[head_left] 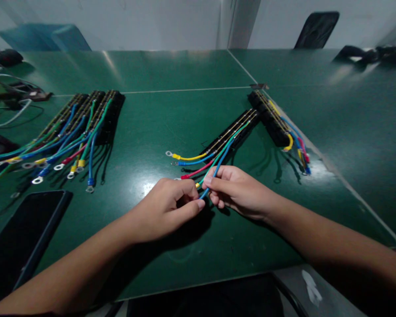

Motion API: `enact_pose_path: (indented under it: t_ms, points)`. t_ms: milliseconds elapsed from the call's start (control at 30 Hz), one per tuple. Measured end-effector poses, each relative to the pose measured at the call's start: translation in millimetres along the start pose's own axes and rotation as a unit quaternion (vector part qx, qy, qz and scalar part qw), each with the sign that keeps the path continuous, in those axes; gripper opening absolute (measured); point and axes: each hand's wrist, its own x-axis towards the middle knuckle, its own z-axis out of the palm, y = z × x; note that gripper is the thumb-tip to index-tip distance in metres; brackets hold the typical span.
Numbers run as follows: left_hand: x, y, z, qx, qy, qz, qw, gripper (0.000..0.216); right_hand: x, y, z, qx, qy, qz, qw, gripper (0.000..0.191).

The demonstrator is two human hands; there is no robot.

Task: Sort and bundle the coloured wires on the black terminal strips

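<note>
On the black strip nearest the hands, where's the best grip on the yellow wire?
Probably pinch the yellow wire just behind its yellow sleeve, coming from the left: it juts leftward past the black strip, ring terminal foremost, apart from the blue wire beside it.

Two bare forearms reach in from the near corners, the left forearm (95, 251) rising rightward and the right forearm (320, 237) leftward, toward the middle. The bare left hand (171, 204) shows its back, index finger bent, thumb (188, 214) stretched right in a pinch. Just beside it, the bare right hand (234, 191) pinches between thumb and index finger, its lower fingers curled. The left hand's remaining fingers seem tucked under, though they are mostly hidden.
</note>
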Motion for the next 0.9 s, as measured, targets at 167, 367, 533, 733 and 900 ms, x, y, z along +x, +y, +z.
enact_pose_path:
  t_ms: [167, 367, 533, 733, 900]
  points:
    - [0.1, -0.2, 0.8, -0.008, 0.004, -0.010, 1.000, 0.022, -0.3, -0.2, 0.3, 0.006, 0.000, 0.002, 1.000, 0.013]
    - [0.7, -0.4, 0.8, 0.000, -0.004, 0.003, 1.000, 0.023, -0.9, -1.1, 0.9, 0.008, -0.002, 0.007, 1.000, 0.012]
    - [1.1, 0.1, 1.3, -0.002, -0.006, 0.005, 1.000, 0.021, -1.5, -1.2, 1.3, 0.003, 0.001, 0.006, 1.000, 0.014]
    - [1.4, -0.1, 1.2, -0.002, -0.004, -0.001, 1.000, 0.023, -1.6, -0.6, -0.1, -0.008, -0.011, -0.007, 1.000, 0.019]
    - [0.7, -0.1, 1.2, 0.012, -0.019, 0.014, 1.000, 0.024, -2.2, 0.1, -0.8, -0.012, -0.019, -0.016, 1.000, 0.021]
